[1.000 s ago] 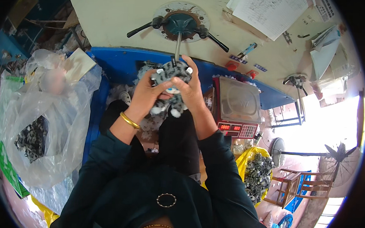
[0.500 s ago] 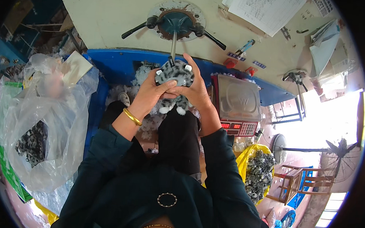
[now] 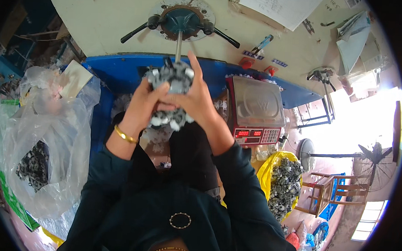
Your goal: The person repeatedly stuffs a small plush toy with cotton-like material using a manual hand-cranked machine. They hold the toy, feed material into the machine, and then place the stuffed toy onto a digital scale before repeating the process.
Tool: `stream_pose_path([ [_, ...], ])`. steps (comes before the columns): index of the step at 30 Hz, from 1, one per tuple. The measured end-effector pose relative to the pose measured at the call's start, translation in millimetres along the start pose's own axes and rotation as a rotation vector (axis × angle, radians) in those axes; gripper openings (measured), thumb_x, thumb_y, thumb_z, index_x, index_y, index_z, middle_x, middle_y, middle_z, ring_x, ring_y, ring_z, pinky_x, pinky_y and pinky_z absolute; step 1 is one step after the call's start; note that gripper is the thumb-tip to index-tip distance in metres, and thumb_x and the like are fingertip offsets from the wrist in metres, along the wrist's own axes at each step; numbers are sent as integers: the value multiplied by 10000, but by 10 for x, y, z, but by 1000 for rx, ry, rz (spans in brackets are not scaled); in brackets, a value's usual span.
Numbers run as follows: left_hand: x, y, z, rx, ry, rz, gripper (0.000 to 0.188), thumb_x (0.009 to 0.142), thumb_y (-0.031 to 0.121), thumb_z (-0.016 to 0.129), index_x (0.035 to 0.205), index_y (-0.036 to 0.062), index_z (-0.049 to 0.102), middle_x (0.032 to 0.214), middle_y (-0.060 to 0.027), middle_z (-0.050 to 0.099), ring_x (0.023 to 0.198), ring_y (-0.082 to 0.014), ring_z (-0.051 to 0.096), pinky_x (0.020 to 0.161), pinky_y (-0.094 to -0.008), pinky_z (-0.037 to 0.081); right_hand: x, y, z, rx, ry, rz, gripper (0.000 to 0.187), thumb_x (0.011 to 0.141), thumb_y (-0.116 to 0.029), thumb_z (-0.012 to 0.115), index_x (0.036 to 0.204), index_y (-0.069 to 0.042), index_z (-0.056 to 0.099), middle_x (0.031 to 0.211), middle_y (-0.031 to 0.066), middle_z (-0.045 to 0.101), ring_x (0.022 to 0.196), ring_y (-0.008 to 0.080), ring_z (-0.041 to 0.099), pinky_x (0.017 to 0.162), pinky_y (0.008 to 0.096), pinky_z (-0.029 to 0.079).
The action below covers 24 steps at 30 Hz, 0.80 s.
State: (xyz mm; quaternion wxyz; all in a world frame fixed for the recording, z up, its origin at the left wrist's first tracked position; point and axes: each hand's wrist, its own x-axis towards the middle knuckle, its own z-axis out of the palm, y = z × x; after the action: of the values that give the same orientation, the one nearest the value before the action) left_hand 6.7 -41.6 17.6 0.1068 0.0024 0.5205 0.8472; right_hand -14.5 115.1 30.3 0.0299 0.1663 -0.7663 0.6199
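Note:
A small grey-and-black spotted plush toy [image 3: 171,75] with white ears and paws is between my two hands, slightly blurred. My left hand [image 3: 142,99] closes round its left side, thumb across the front. My right hand [image 3: 194,100] grips its other side, with the index finger stretched up past the toy's head. A thin metal tube [image 3: 179,46] comes down from a round dark port [image 3: 182,22] with two black-handled levers and meets the toy's top. Whether its tip is inside the toy cannot be seen.
Right of my hands stands a red digital scale [image 3: 258,105]. Beyond it, a yellow bag [image 3: 265,179] holds many spotted plush pieces. A clear plastic bag [image 3: 67,159] with more spotted plush is on the left. Pliers [image 3: 263,43] and papers [image 3: 284,7] lie on the pale machine top.
The whole view has shifted a little, with the machine now further left and higher. Both hands still hold the plush toy, which has tilted and blurred at the tube.

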Motion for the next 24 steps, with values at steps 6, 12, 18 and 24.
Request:
stream_pose_path([
  [6,241,264,-5,102,-48,-114,447,933,320,593,1210,5,440,911,-126,635,670,-199,677,560,-249,577,154,44,51,155,61,53,1120,657,-124,839,1467,42,83,1020,128,647,906,188,622,848,291,490],
  [12,-71,-58,-98,23,-5,-18,393,937,173,586,1265,15,438,1100,-122,599,839,-199,670,624,-274,593,-148,93,121,29,24,-47,1110,623,-120,856,1486,-74,160,1312,197,475,1205,310,490,1019,358,387],
  [18,-480,-174,-87,122,-111,-95,436,938,147,552,1319,-1,400,1202,-157,565,871,-231,668,717,-315,585,-573,182,-308,-166,-20,-161,1167,582,-145,892,1492,-92,164,1463,175,342,1316,315,389,1079,383,341],
  [24,-692,-396,-550,148,46,-186,312,962,222,557,1188,7,543,1085,-128,643,837,-152,659,726,-239,537,-886,1366,-1991,-136,701,-70,1061,615,-73,874,1464,-100,238,1316,164,489,1150,248,524,967,372,457],
])
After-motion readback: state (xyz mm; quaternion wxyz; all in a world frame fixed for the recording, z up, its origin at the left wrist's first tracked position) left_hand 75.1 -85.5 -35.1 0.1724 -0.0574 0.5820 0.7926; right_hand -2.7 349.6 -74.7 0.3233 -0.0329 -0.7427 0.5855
